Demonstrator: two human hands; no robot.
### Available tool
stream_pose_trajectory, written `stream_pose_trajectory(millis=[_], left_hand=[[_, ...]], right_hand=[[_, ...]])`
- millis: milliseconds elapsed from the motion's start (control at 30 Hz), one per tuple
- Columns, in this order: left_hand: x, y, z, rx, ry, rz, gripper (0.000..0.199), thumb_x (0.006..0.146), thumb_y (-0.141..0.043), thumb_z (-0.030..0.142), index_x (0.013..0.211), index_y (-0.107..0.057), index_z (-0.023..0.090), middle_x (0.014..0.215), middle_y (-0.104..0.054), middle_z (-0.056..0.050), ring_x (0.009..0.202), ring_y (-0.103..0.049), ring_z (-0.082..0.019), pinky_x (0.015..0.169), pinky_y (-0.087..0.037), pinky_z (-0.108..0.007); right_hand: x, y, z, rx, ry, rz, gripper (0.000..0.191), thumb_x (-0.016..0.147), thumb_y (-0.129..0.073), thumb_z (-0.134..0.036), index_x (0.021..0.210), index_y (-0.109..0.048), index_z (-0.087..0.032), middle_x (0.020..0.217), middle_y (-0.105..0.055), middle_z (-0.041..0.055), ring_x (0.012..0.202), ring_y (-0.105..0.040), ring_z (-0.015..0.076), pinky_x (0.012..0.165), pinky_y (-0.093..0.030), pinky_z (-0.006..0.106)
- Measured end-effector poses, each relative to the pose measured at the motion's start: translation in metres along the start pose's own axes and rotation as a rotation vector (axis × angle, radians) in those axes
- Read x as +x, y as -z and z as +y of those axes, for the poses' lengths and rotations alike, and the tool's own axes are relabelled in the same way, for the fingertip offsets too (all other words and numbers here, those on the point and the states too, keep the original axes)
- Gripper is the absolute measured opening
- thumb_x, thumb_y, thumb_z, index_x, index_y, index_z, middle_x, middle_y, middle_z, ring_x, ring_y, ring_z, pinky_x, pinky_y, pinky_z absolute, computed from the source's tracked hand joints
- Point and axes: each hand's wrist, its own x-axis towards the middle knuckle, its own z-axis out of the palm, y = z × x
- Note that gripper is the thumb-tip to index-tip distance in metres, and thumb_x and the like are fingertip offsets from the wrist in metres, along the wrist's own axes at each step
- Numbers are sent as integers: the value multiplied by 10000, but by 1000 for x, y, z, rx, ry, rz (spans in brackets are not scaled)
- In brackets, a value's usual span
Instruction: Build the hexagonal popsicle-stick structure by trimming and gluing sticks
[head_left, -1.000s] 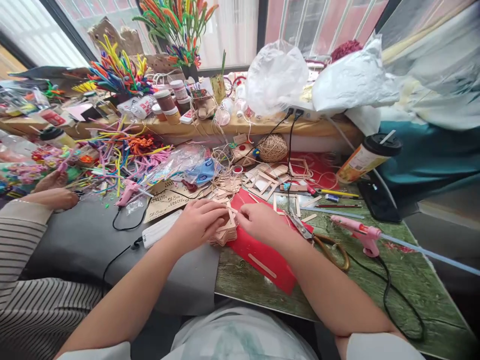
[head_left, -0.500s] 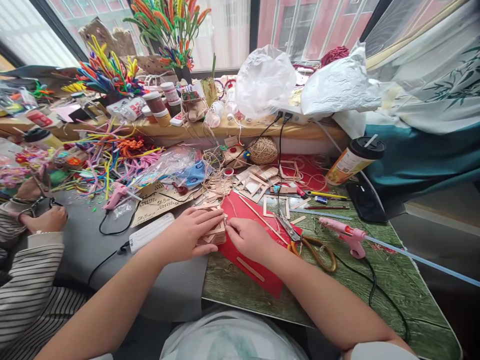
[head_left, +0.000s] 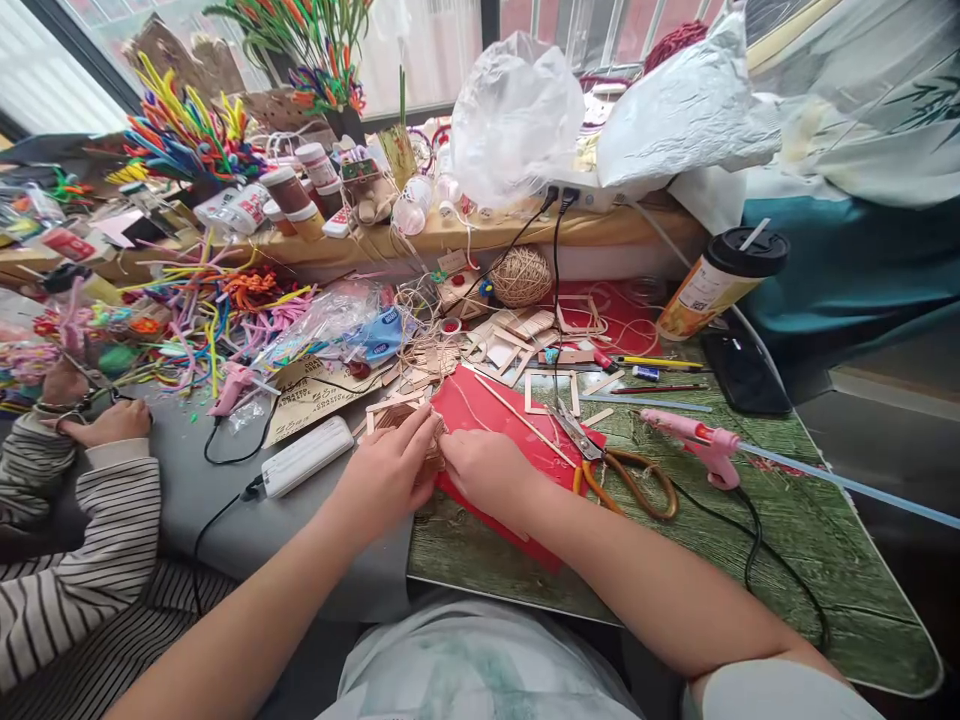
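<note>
A small box-like piece built of wooden craft sticks (head_left: 391,416) is between my hands at the left edge of a red sheet (head_left: 517,415). My left hand (head_left: 391,468) is wrapped over its near side, with the fingers bent and partly hidden. Against the right side of the piece, my right hand (head_left: 487,468) is closed in a pinch. What its fingertips hold, if anything, is hidden behind the hand. Scissors with orange-brown handles (head_left: 637,485) lie to the right of my right hand, partly on the red sheet. A thin stick (head_left: 525,420) rests across the sheet.
A pink glue gun (head_left: 697,445) with a long glue stick lies at the right. Behind are loose sticks (head_left: 517,345), a twine ball (head_left: 523,276) and a lidded cup (head_left: 720,285). A white power bank (head_left: 307,457) sits left; another person's hands (head_left: 112,425) hold scissors.
My left hand has gone from lying flat over the stick piece to curling round it, and the piece looks tilted. My right hand stays pinched beside it. The view has shifted slightly.
</note>
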Motion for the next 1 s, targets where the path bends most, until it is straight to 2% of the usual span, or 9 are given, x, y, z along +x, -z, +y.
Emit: stream_pose_trajectory(millis=[100,200,333,400,467,567,733,867,1000], left_hand=[[0,-7,-1,-16,42,24,763,1004,-637,329,1697,-323,267,1713,-449,-146,1393,-643,-397,993,-605,-536],[0,-8,-12,-91,119,74,674,1022,-640,369,1653,-412,319,1671,-519,-100,1334,-693,-357,966,-633,-482],[1,-1,-32,-252,160,152,669,1001,-686,418,1626,-478,301,1644,-548,-97,1463,-598,-329,1153,-567,-478],[0,4,-41,-333,214,210,658,983,-712,425,1594,-533,263,1616,-573,-115,1480,-581,-320,1222,-518,-480],[1,8,-47,-412,285,278,630,969,-732,437,1551,-591,243,1581,-604,-121,1460,-596,-320,1244,-496,-490],[2,11,-51,-517,362,368,602,958,-754,454,1511,-638,246,1537,-649,-108,1432,-616,-326,1253,-480,-511],[-1,11,-46,-525,375,463,601,963,-763,451,1519,-635,263,1544,-649,-91,1425,-621,-324,1258,-476,-525],[-5,11,-41,-592,384,504,572,979,-736,481,1503,-651,269,1535,-657,-87,1430,-619,-329,1260,-484,-528],[-8,0,-39,-718,407,511,590,974,-733,501,1500,-645,251,1544,-646,-104,1421,-625,-333,1253,-492,-529]], right_hand=[[-1,-4,-1,7,11,13,268,1131,-438,-282,1093,-659,-135,1009,-759,137,887,-706,239,743,-429,331],[-2,-6,-3,72,20,53,315,1142,-401,-291,1114,-672,-132,1032,-772,145,906,-720,243,750,-446,336],[-4,-5,-2,347,6,188,349,1143,-424,-342,1362,-623,-157,1207,-791,137,1032,-748,231,868,-506,332],[-5,-3,1,480,-25,267,374,1136,-437,-364,1409,-603,-169,1267,-785,129,1096,-748,230,934,-518,335],[-6,1,3,563,-60,316,360,1129,-434,-358,1366,-637,-179,1221,-796,116,1062,-751,226,928,-523,335],[-5,6,6,656,-121,331,337,1108,-466,-351,1308,-678,-181,1076,-799,94,897,-723,202,828,-515,325],[-1,6,6,926,-202,281,288,1071,-536,-376,1230,-697,-197,905,-715,22,707,-590,151,680,-460,293],[1,1,2,1090,-227,279,274,1037,-594,-419,1152,-702,-195,874,-686,12,738,-587,153,688,-460,287],[1,-2,0,1170,-223,254,269,1013,-632,-452,1051,-711,-198,943,-729,39,824,-640,172,759,-508,307]])
